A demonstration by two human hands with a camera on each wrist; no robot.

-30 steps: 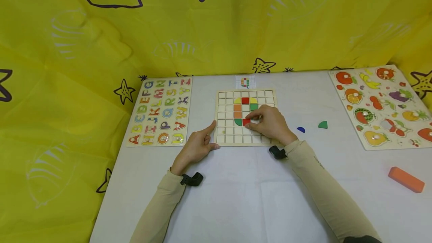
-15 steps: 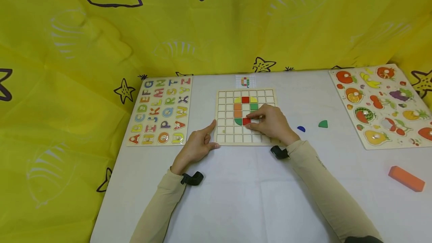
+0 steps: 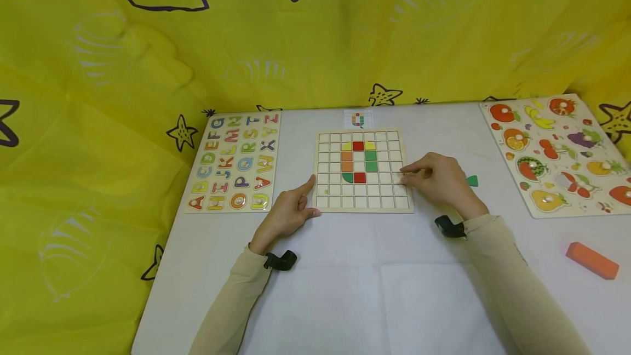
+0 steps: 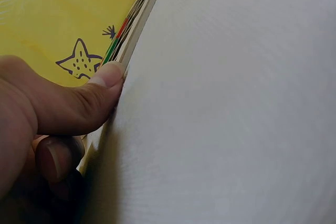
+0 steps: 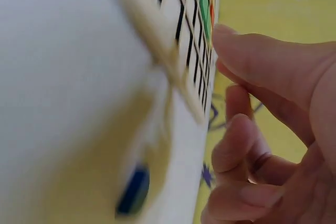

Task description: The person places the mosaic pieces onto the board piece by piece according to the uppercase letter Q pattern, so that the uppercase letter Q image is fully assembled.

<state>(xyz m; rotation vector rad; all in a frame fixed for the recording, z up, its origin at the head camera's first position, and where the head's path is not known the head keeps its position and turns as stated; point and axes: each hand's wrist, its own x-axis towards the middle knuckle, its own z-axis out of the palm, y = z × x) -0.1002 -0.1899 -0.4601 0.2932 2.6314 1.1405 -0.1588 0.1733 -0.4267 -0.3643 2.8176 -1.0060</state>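
My left hand (image 3: 287,212) touches the left edge and near left corner of a wooden grid board (image 3: 335,201) with index finger and thumb; in the left wrist view the thumb (image 4: 79,98) lies against the board's rim. Set in the grid is a ring of coloured tiles, among them a red square (image 3: 360,178), a green quarter-round (image 3: 348,178) and an orange tile (image 3: 347,161). Over the board's right edge is my right hand (image 3: 441,182), thumb and index finger apart, holding nothing. A blue half-round tile (image 5: 134,190) lies on the table below it, hidden in the head view.
A green tile (image 3: 472,181) is partly covered by the right hand. Behind the board lies a pattern card (image 3: 357,119). An alphabet puzzle (image 3: 231,169) is at left, a fruit puzzle (image 3: 557,179) at right, with an orange block (image 3: 592,261) in front of it.
My right hand has left the red square in the grid and moved right to the board's right edge, uncovering the green tiles. The left hand stays at the left edge.
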